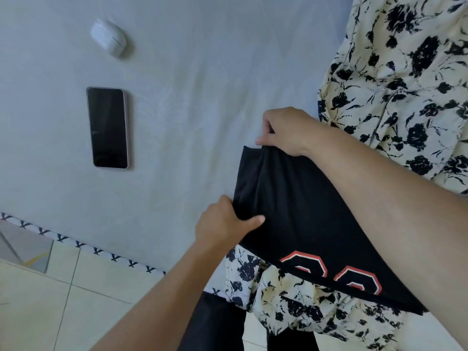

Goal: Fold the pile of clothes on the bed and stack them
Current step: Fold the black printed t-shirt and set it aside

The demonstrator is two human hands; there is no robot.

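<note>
Both hands — left hand, right hand — pinched the black garment (red numerals) above the bed; tautening that edge evenly would likely help a square fold.

Pale grey bed sheet fills frame centre; patterned trim along edge at 8 o'clock; cream tiled floor at 7 o'clock, daylight soft.

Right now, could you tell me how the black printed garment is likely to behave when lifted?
Probably floppy: the black printed garment sags and creases between the left hand and right hand. Likely light, since pinching fingers hold it.
</note>
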